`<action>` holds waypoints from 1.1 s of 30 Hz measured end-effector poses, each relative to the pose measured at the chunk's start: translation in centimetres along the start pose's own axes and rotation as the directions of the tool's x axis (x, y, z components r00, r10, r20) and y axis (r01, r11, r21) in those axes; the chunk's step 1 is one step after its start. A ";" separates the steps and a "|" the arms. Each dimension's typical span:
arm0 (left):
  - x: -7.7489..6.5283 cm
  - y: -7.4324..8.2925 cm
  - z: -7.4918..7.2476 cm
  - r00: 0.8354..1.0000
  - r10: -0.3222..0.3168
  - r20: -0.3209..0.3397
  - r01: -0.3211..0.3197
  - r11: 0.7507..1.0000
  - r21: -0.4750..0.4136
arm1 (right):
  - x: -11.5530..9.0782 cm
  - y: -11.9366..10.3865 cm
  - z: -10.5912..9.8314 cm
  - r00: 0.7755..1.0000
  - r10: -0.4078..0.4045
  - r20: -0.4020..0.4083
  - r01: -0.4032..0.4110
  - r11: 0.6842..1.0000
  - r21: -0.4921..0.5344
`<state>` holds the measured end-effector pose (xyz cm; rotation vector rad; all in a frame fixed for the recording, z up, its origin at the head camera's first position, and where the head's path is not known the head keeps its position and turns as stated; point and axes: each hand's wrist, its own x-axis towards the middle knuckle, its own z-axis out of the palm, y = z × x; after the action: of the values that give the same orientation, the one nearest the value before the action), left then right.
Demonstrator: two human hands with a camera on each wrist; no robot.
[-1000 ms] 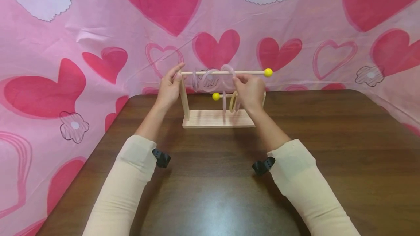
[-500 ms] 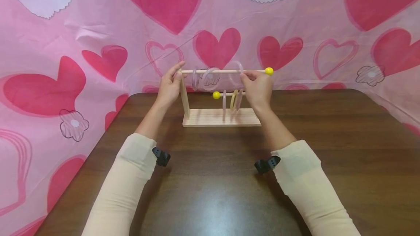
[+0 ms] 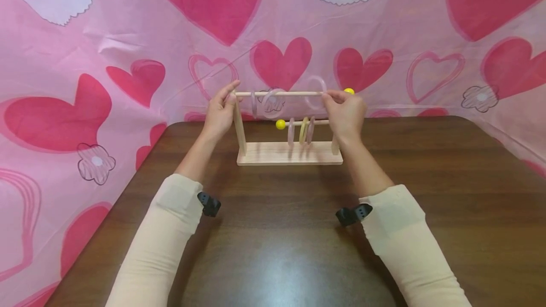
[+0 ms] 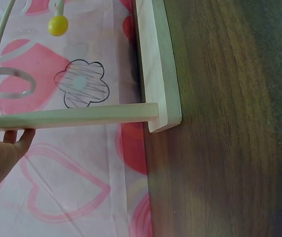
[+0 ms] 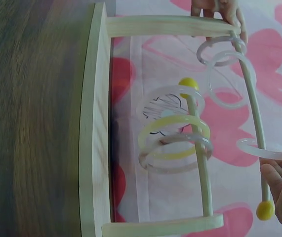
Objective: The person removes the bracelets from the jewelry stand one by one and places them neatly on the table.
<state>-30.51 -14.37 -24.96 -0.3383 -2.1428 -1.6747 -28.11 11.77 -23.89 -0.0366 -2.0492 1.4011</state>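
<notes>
On the table stands a wooden bangle rack (image 3: 290, 158) with an upper rod (image 3: 296, 94) and a lower rod (image 5: 204, 182). My left hand (image 3: 219, 113) grips the top of its left upright (image 3: 240, 129). Between thumb and fingers, my right hand (image 3: 347, 113) pinches a pale translucent bangle (image 5: 273, 155), threaded on the upper rod close to its yellow end ball (image 5: 264, 211). A greyish bangle (image 5: 221, 63) and a clear bangle (image 5: 210, 81) hang nearer the left upright. The lower rod carries a yellow bangle (image 5: 175, 120) between two pale ones.
A dark brown wooden table (image 3: 273, 231) extends in front of the rack and to both sides. Behind it hangs a pink cloth (image 3: 170, 22) printed with hearts. A second yellow ball (image 3: 280, 124) caps the lower rod's left end.
My right hand has slid the pinched bangle rightward along the upper rod, toward the yellow ball. The left hand has stayed on the upright.
</notes>
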 end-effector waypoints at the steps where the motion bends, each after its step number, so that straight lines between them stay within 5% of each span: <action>1: 0.0 0.0 0.0 1.000 0.001 0.000 -0.001 1.000 -0.001 | 0.0 0.0 -0.1 1.000 0.008 -0.003 -0.008 1.000 0.004; 33: 0.0 -0.1 0.0 1.000 0.002 0.005 -0.002 0.999 -0.034 | 1.7 1.4 -3.7 0.983 0.159 -0.093 -0.138 0.971 0.196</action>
<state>-30.54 -14.41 -25.11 -0.3546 -2.1192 -1.7124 -27.99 16.03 -23.45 -0.1847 -1.8490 1.6445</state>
